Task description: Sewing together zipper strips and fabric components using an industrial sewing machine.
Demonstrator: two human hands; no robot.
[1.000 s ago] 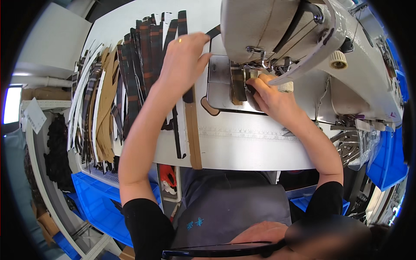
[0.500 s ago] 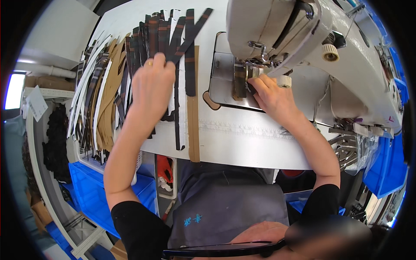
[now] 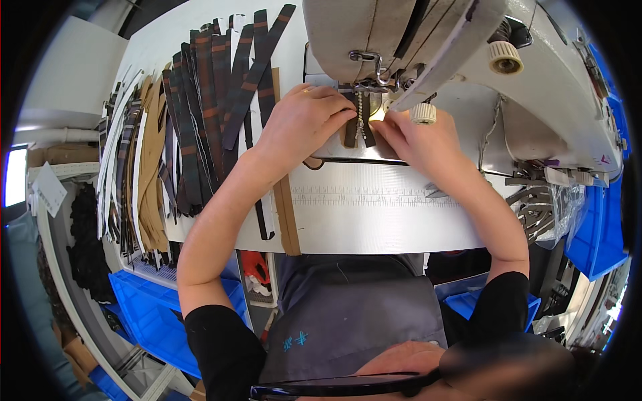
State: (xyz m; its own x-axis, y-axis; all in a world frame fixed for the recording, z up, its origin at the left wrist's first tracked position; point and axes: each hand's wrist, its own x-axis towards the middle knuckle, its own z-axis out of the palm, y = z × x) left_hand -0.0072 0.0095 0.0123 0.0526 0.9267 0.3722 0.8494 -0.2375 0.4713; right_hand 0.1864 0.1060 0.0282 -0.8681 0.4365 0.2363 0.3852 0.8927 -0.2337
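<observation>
A metal zipper on dark tape (image 3: 360,113) lies at the sewing machine's presser foot (image 3: 372,85), on the steel plate (image 3: 321,77). My left hand (image 3: 301,127) is closed, thumb and fingertips pinched just left of the zipper. My right hand (image 3: 421,142) is bent with fingertips together just right of it, near a white knob (image 3: 422,115). What either pinch holds is too small to make out. A dark strip with rust bands (image 3: 257,73) rests diagonally atop the strips left of my left hand.
Bundles of tan (image 3: 155,187), white and dark strips cover the table's left. A printed ruler (image 3: 354,197) runs along the table (image 3: 374,230), with scissors (image 3: 438,192) near my right forearm. Blue bins (image 3: 150,314) sit below left and at right (image 3: 595,234). Bagged pieces (image 3: 555,207) lie right.
My left hand went down onto the strip pile, leaving a strip lying diagonally, then moved right to the zipper. My right hand stayed at the presser foot; the zipper now shows between both hands.
</observation>
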